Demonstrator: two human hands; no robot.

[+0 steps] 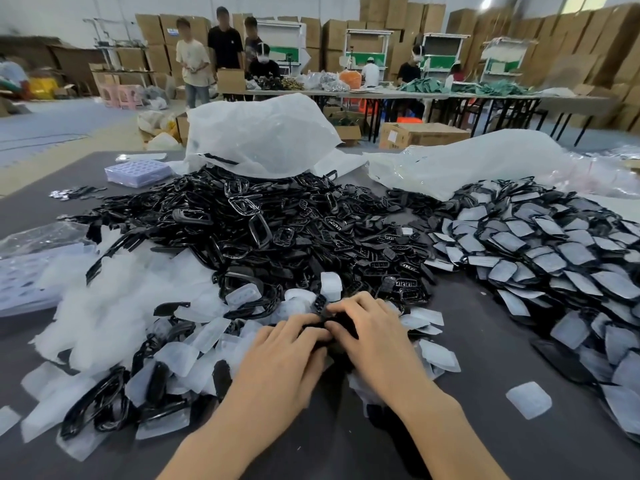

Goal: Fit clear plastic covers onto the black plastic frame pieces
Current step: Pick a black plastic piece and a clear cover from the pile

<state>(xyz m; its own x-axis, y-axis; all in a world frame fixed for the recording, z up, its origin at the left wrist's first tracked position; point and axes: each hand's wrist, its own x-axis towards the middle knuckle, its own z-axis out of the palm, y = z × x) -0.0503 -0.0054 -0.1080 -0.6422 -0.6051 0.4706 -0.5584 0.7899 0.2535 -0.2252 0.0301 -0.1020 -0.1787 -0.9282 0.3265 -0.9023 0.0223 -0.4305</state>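
At 9 o'clock from the work, a heap of clear covers (104, 306) is spread across the table (467, 445), within easy reach of the left hand (287, 344). That hand's fingers are curled down onto a black frame piece (334, 329), which is gripped from the left side. The piece is held low at the middle of the table, just in front of the big pile of black frames (259, 230) at 12 o'clock. It is clamped from the other side by the right hand (374, 334), fingers bent over it, so both hands are equally near and it is trapped between them. What shows of it appears to run from 12 to 6 o'clock, though most is hidden under the fingers. Whether a cover is already seated on it cannot be told. At 4 o'clock a single loose cover (529, 399) is lying alone. At 2 o'clock the covered pieces (536, 258) are heaped, probably where this one is bound. White marks are seen on some small black parts, and a label on a cardboard box (422, 133) beyond, but nothing can be read.
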